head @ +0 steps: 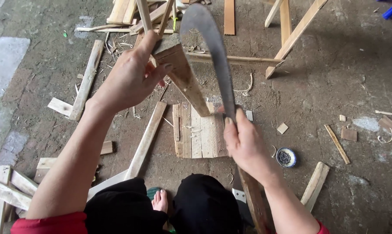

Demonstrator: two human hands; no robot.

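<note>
Far left of the small plank board on the floor: loose offcuts and long laths, a stacked heap of timber at the bottom corner. Nearer the board, a pale lath lying slanted, its upper end just beside the board's left edge.

Above the board, left hand raised, grip clenched around the top of a wedge-cut wooden piece, lower tip pointing down to the board's upper edge, touching or not cannot be told. Thin sticks poking up past the fingers.

Right of that piece, a curved blade held up, tip arcing over the wood; right hand below, grip closed on the handle, over the board's right side. Blade apart from the wood by a narrow gap.

Judged from shavings strewn about and the slanted faces on the piece: shaping partly done, how much remains not clear.

Room for moving: knees and a bare foot close below the board; right of it a small round tin, scattered chips, a short lath, then mostly bare floor. Frame legs standing well beyond the board's upper right
</note>
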